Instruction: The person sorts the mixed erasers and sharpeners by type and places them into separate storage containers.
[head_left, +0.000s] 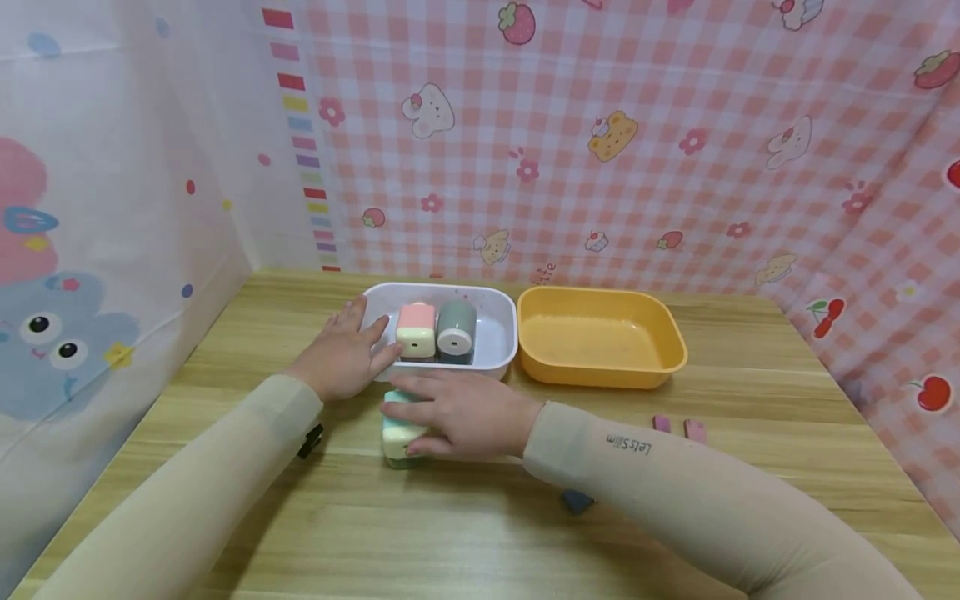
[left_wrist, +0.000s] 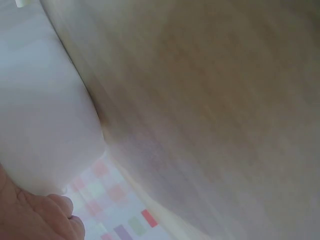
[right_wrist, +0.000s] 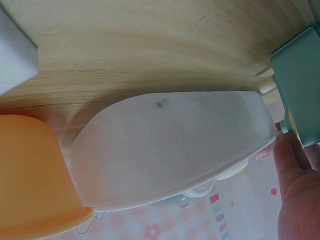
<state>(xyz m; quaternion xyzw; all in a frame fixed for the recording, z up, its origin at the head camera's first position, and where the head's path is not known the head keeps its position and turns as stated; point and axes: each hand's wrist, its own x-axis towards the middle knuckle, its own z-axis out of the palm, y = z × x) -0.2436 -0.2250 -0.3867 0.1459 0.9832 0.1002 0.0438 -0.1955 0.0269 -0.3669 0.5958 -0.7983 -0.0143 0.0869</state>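
A white bin (head_left: 495, 329) holds a pink-and-cream pencil sharpener (head_left: 416, 329) and a grey-green one (head_left: 456, 321) side by side, each with a round hole in its front. My left hand (head_left: 341, 354) rests at the bin's left end, fingers spread over the rim; the left wrist view shows its fingers (left_wrist: 45, 215) close against the white wall. In front of the bin, my right hand (head_left: 468, 417) holds a mint-and-cream pencil sharpener (head_left: 397, 440) from above, thumb near its front face. In the right wrist view that sharpener's green case (right_wrist: 302, 80) shows beside the fingers.
A yellow bin (head_left: 600, 375) stands right next to the white one. Two small pink blocks (head_left: 695, 430) lie on the wooden table (head_left: 465, 542) beyond the right forearm. A small dark grey piece (head_left: 577, 500) lies below that forearm, and a small black object (head_left: 310, 440) shows beside the left wrist.
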